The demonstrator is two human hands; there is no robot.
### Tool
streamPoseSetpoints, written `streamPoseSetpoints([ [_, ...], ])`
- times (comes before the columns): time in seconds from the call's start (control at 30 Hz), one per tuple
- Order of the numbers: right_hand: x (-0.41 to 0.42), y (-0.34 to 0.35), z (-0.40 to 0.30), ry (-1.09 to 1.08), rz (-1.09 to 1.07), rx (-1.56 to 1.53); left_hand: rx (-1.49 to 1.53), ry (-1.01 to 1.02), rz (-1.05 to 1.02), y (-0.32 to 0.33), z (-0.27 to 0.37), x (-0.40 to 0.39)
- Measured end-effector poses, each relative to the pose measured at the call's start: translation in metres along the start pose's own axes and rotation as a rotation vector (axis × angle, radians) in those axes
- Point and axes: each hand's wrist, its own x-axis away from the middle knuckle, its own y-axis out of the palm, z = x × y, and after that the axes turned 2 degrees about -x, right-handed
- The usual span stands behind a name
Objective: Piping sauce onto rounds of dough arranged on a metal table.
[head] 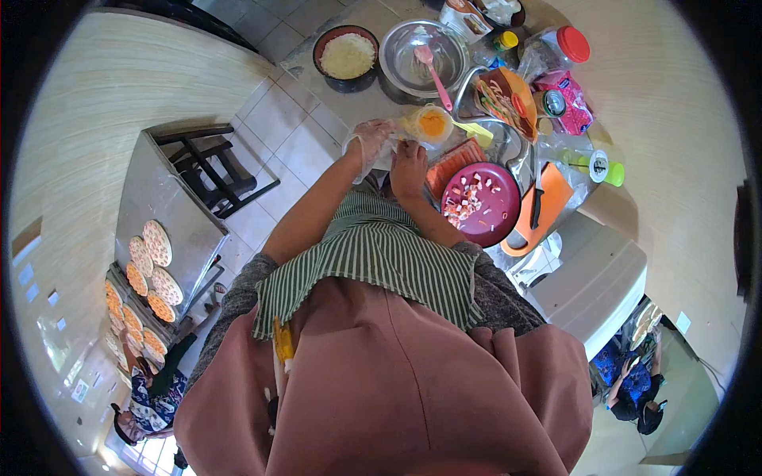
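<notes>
My left hand (370,143), in a clear plastic glove, is at the near edge of the worktop, left of a clear container with orange-yellow contents (433,124). Its fingers are curled, and a bit of clear plastic shows between my two hands. My right hand (409,162) is bare, with bent fingers beside that plastic, just below the container. What either hand grips is unclear. To its right lie a pack of red sausages (455,163) and a magenta plate (491,205) bearing chopped red and white pieces.
A bowl of grated white food (347,56) and a steel bowl (405,71) with a pink spatula (439,83) stand beyond. A knife (537,205) rests on an orange cutting board (550,190). Topped pizza bases (157,243) lie on a left table near another person; one more is at lower right.
</notes>
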Motion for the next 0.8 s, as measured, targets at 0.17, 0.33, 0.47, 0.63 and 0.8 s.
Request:
streamPoseSetpoints([
  [0.17, 0.005, 0.000, 0.010, -0.212, -0.033, 0.110, -0.106, -0.075, 0.137, -0.016, -0.021, 0.004],
  [0.33, 0.006, -0.030, -0.001, -0.277, -0.309, -0.175, -0.083, -0.141, 0.287, -0.033, -0.055, 0.038],
  [0.47, -0.001, -0.048, 0.025, 0.731, -0.908, -1.501, -0.048, -0.169, 0.291, -0.041, -0.055, 0.063],
  [0.63, -0.009, -0.081, 0.019, 0.592, -0.768, -2.065, 0.319, -0.331, -0.239, -0.018, -0.015, 0.096],
  [0.8, -0.013, -0.082, 0.020, 0.790, -0.653, -2.067, 0.455, -0.212, -0.252, 0.013, 0.021, 0.118],
])
